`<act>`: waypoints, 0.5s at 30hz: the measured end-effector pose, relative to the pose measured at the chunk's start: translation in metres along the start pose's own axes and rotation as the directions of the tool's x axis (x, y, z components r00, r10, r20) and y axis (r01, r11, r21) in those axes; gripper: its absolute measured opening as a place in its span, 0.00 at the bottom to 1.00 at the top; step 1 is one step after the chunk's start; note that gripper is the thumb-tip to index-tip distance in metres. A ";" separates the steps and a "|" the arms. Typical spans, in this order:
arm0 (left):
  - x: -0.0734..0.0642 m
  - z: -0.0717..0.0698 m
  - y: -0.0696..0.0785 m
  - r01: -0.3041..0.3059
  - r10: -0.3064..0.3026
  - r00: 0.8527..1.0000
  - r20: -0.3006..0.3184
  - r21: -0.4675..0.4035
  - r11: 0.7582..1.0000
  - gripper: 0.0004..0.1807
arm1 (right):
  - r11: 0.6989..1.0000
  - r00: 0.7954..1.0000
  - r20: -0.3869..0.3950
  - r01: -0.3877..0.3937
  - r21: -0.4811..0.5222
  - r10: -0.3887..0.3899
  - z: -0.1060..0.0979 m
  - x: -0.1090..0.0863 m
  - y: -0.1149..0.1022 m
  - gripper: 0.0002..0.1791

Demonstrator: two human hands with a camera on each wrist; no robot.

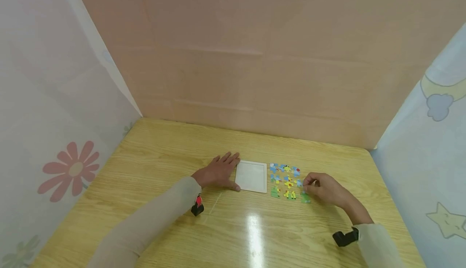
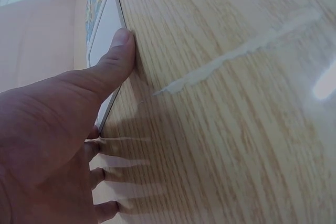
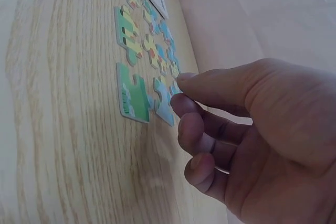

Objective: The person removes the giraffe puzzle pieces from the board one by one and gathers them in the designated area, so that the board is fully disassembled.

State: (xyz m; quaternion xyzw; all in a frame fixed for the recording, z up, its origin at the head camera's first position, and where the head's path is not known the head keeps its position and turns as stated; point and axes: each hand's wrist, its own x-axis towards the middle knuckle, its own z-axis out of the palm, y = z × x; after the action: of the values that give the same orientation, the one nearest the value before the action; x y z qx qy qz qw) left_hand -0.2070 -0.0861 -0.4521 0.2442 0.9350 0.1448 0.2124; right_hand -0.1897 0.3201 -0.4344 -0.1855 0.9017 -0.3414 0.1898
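Note:
A square white puzzle tray (image 1: 251, 176) with a raised rim lies flat on the table. My left hand (image 1: 220, 173) rests at its left side, fingers spread, and the thumb touches the near edge in the left wrist view. Just right of the tray, jigsaw pieces (image 1: 289, 184) in blue, green and yellow lie in loose rows. Over their right edge hovers my right hand (image 1: 325, 188), its fingers loosely curled with nothing seen between them. In the right wrist view, thumb and index finger are close beside a blue piece (image 3: 164, 103), with a green corner piece (image 3: 134, 95) nearby.
The wooden table (image 1: 174, 146) meets a plain tan wall (image 1: 233, 77) at the back. Patterned cloth panels stand at left (image 1: 73, 98) and right (image 1: 433, 158). A pale strip (image 2: 226, 56) marks the tabletop near my left hand.

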 end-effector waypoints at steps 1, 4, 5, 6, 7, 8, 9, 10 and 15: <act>0.000 0.000 0.000 -0.001 0.001 1.000 -0.002 0.003 1.000 0.60 | 1.000 1.000 0.000 0.002 0.002 -0.002 0.000 0.000 -0.001 0.06; -0.001 0.000 -0.001 -0.003 0.003 1.000 -0.011 0.010 1.000 0.60 | 1.000 1.000 -0.001 0.011 -0.005 -0.011 0.000 0.002 -0.002 0.06; -0.001 0.000 -0.001 -0.004 0.004 1.000 -0.012 0.017 1.000 0.60 | 1.000 1.000 -0.002 0.012 -0.009 -0.012 0.000 0.003 -0.002 0.06; -0.002 0.000 -0.001 -0.007 0.007 1.000 -0.016 0.014 1.000 0.60 | 1.000 1.000 -0.002 0.013 -0.013 -0.013 0.000 0.003 -0.002 0.06; -0.002 -0.001 -0.002 -0.008 0.008 1.000 -0.018 0.015 1.000 0.60 | 1.000 1.000 -0.001 0.014 -0.014 -0.014 0.000 0.004 -0.002 0.06; -0.003 -0.001 -0.001 -0.011 0.011 1.000 -0.019 0.012 1.000 0.59 | 1.000 1.000 -0.004 0.014 -0.017 -0.014 0.000 0.004 -0.002 0.06; -0.003 -0.002 -0.001 -0.014 0.014 1.000 -0.020 0.011 1.000 0.59 | 1.000 1.000 -0.009 0.012 -0.020 -0.012 0.000 0.004 -0.003 0.06; -0.004 -0.002 -0.001 -0.017 0.017 1.000 -0.019 0.007 1.000 0.59 | 1.000 1.000 -0.016 0.011 -0.024 -0.011 0.000 0.004 -0.004 0.06; -0.005 -0.001 -0.004 -0.020 0.020 1.000 -0.017 0.013 1.000 0.60 | 1.000 0.998 -0.056 0.008 -0.030 -0.010 0.003 0.008 -0.009 0.08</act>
State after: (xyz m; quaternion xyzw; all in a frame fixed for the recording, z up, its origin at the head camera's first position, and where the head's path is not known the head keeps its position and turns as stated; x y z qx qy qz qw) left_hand -0.2054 -0.0924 -0.4514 0.2538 0.9352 0.1429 0.2014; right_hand -0.1931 0.3082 -0.4322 -0.1828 0.9108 -0.3337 0.1602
